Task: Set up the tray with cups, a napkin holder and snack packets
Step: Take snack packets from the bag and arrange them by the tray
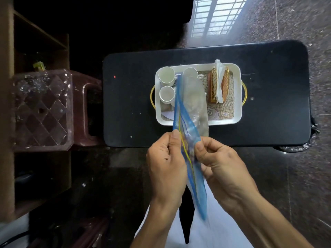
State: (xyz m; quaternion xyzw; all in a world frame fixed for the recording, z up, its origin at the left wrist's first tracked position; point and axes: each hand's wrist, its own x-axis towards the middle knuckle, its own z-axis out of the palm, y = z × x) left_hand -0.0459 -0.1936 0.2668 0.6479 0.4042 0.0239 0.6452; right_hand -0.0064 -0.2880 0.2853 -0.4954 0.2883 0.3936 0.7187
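Item under handling: a transparent plastic zip bag with a blue closure band and a thin yellow line (189,126), held edge-on between both hands. Judged very light, limp and slick; it will sag and twist wherever it is unsupported, and the film could slip from a flat hold. It is not fragile. The best purchase is on the stiffer closure band, one lip per hand. Contents cannot be determined; the film looks largely flat. Left hand (166,163): thumb and curled fingers pinch the bag's near lip on its own side. Right hand (220,161): fingertips and thumb pinch the opposite lip, just beside the left-hand pinch, with only the film between them. Both holds are narrow pinches, not fists. The bag's far end extends beyond the grip; its near end trails below the wrists. Directly beyond the grip, on a black rounded table (268,86), stands a white rectangular tray with gold handles (238,97), carrying three white ceramic cups (166,75) beyond the left hand and a gold wire napkin holder with white napkins (219,85) beyond the right. No snack packets are identifiable on the tray
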